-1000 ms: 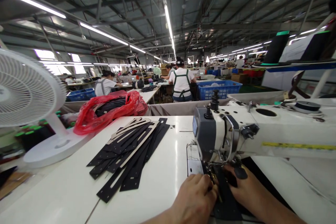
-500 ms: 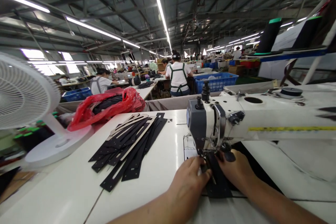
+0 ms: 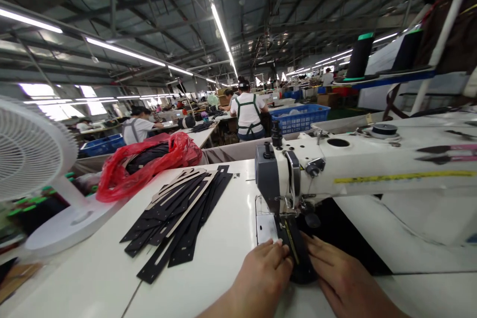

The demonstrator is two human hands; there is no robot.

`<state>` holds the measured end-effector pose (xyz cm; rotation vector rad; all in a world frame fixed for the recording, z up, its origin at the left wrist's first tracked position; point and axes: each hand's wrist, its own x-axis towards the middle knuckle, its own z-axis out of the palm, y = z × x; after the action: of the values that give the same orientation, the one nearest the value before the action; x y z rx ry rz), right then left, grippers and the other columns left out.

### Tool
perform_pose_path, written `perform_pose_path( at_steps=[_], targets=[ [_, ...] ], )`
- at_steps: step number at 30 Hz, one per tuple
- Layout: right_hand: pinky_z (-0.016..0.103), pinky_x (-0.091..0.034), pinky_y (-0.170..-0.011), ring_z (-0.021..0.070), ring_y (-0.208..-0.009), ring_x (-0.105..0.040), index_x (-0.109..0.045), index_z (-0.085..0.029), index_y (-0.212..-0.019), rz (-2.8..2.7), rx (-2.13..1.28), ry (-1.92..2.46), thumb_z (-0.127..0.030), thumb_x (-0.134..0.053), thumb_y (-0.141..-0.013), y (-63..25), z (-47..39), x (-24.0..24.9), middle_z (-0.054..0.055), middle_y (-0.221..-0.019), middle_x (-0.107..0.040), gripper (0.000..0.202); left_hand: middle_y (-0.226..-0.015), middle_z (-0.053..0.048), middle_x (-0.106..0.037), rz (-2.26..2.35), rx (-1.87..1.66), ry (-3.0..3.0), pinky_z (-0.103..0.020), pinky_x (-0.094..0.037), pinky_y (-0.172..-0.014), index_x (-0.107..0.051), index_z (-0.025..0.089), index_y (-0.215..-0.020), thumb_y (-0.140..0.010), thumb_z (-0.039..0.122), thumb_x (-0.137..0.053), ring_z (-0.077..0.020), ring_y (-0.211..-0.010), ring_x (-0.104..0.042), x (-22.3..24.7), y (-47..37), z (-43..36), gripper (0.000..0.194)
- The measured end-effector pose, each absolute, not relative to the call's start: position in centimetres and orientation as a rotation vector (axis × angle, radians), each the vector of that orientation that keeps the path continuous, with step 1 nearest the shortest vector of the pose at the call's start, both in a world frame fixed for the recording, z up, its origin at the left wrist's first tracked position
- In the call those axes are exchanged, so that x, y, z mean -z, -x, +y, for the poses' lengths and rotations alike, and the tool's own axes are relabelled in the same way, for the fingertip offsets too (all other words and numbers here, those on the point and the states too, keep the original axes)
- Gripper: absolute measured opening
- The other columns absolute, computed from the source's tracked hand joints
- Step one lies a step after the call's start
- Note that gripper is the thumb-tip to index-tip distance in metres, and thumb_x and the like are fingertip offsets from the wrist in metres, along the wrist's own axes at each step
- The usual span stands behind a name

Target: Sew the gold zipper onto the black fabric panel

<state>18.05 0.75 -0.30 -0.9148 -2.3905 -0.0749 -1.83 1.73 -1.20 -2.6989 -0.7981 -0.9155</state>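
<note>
A black fabric piece point(image 3: 303, 267) with a gold-toothed zipper point(image 3: 291, 242) lies under the needle area of a white and grey sewing machine point(image 3: 268, 174). On its left edge rests my left hand point(image 3: 263, 271), fingers curled and closed on the fabric beside the zipper. My right hand point(image 3: 339, 276) touches the right side of the same piece, its fingers stretched out and close together. Behind that hand a larger black panel point(image 3: 346, 233) spreads over the table under the machine arm. The fingertips' undersides are hidden.
Left of the machine lies a pile of black slotted strips point(image 3: 182, 213). Beyond are a red plastic bag point(image 3: 149, 164) and a white fan point(image 3: 37, 154). Thread cones point(image 3: 361, 57) stand at upper right; pink-handled snips point(image 3: 443, 154) lie on the machine arm. Co-workers sit farther back.
Both hands have drawn back toward me from the needle area, uncovering more of the zipper. My right fingers have straightened along the fabric. The view has shifted slightly.
</note>
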Motion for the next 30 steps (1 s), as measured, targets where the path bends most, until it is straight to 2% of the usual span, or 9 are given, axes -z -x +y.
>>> perform_pose_path(
  at_steps=[6,11,20,25,30],
  targets=[
    [0.034,-0.046,-0.093,0.0205,-0.109,-0.056,-0.063,-0.014,-0.11,-2.395,0.112,0.941,0.0,-0.037,-0.072,-17.9,1.3,0.3,0.012,-0.114,-0.062,0.048,-0.084,-0.009,-0.065,-0.819,0.902,2.725,-0.034,-0.056,-0.077,-0.06,0.012,-0.086,-0.091,0.014,-0.041,-0.0201,-0.081,-0.065,0.2,1.9,2.2,0.02],
    [0.037,-0.048,-0.09,0.0222,-0.102,-0.06,-0.067,-0.011,-0.099,-2.364,0.101,0.971,0.0,-0.036,-0.07,-17.6,2.1,0.4,0.015,-0.107,-0.064,0.043,-0.084,-0.01,-0.063,-0.872,0.798,2.818,-0.034,-0.055,-0.075,-0.06,0.011,-0.091,-0.09,0.012,-0.042,-0.0211,-0.082,-0.062,-0.5,2.1,2.7,0.018],
    [0.034,-0.052,-0.083,0.0205,-0.09,-0.064,-0.066,-0.017,-0.096,-2.357,0.094,1.02,-0.003,-0.037,-0.07,-17.6,4.1,0.4,0.01,-0.095,-0.068,0.041,-0.086,-0.007,-0.058,-1.028,0.528,2.825,-0.032,-0.053,-0.067,-0.058,0.012,-0.092,-0.087,0.014,-0.049,-0.0197,-0.075,-0.058,0.1,2.5,4.5,0.01],
    [0.033,-0.054,-0.078,0.0216,-0.092,-0.064,-0.064,-0.016,-0.096,-2.3,0.132,1.006,-0.007,-0.039,-0.074,-17.7,5.3,1.2,0.01,-0.095,-0.068,0.035,-0.091,-0.008,-0.059,-1.1,0.513,2.884,-0.033,-0.052,-0.074,-0.058,0.012,-0.099,-0.085,0.013,-0.051,-0.0209,-0.081,-0.058,-0.4,2.6,4.6,0.015],
    [0.033,-0.054,-0.076,0.0221,-0.087,-0.065,-0.064,-0.015,-0.092,-2.294,0.187,1.022,-0.01,-0.038,-0.078,-17.7,5.8,1.6,0.011,-0.091,-0.067,0.03,-0.09,-0.008,-0.059,-1.124,0.519,2.908,-0.032,-0.052,-0.075,-0.059,0.012,-0.098,-0.086,0.011,-0.05,-0.0201,-0.083,-0.058,-0.9,2.5,4.4,0.015]
  ],
)
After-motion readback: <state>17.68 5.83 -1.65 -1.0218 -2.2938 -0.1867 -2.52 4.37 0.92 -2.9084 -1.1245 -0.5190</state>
